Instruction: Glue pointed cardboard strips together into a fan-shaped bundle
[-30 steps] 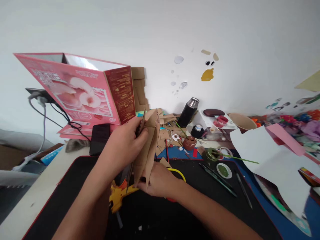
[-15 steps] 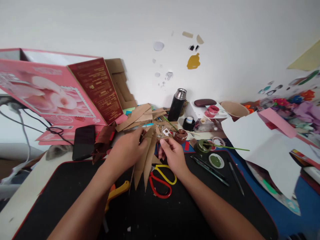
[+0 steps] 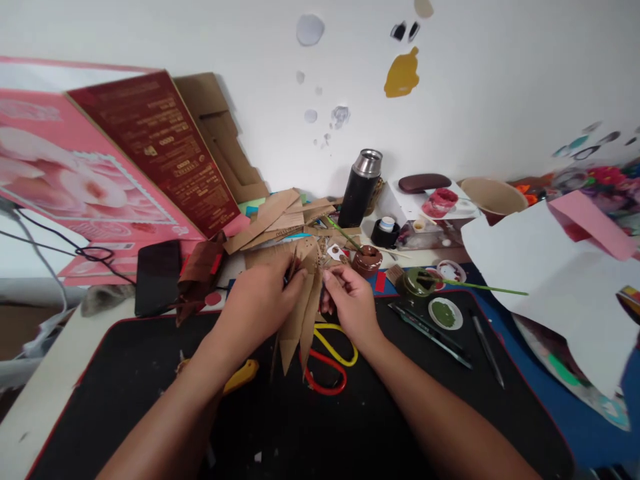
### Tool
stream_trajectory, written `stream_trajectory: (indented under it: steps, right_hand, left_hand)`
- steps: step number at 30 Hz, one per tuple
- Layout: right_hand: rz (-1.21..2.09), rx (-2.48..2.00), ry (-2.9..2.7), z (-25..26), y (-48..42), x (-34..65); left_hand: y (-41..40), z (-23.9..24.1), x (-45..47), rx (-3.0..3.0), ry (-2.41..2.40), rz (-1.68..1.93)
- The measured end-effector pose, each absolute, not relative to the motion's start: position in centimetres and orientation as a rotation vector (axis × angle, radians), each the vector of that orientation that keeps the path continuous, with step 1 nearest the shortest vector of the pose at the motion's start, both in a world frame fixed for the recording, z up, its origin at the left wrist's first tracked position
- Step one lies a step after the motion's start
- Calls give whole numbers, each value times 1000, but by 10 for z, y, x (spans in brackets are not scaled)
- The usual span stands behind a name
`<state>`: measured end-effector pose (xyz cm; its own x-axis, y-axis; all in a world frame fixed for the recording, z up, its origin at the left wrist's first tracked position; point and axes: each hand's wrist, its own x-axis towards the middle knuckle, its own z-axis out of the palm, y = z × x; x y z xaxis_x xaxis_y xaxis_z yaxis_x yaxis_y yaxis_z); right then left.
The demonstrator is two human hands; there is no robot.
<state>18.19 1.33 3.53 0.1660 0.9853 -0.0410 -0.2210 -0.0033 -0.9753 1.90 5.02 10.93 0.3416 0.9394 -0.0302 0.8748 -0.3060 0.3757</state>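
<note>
Brown cardboard piece (image 3: 295,330), folded w/ pointed lower ends, is btwn both hands above the black mat (image 3: 300,440) in the head view. L hand (image 3: 260,297) pinches it btwn thumb & fingers, same as 1 s ago. R hand (image 3: 356,303) was down at its lower end then; now it's up by the upper R edge, thumb & fingertips drawn together. Can't tell if they grip anything.

Red & yellow loop handles (image 3: 327,391), mostly hidden 1 s ago, now show just R of the cardboard's lower ends. Yellow tool (image 3: 243,378), mostly visible then, is now largely behind the L forearm. Phone (image 3: 157,277) lies L as before; brown paint jar (image 3: 367,263) sits just beyond R hand, near the black flask (image 3: 359,193).
</note>
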Motion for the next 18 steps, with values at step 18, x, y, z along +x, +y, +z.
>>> stream_trajectory:
  steps: [18]
  right_hand:
    - [1296, -1169, -899, 37, 6, 192]
  left_hand:
    - [45, 111, 31, 2364, 1712, 75]
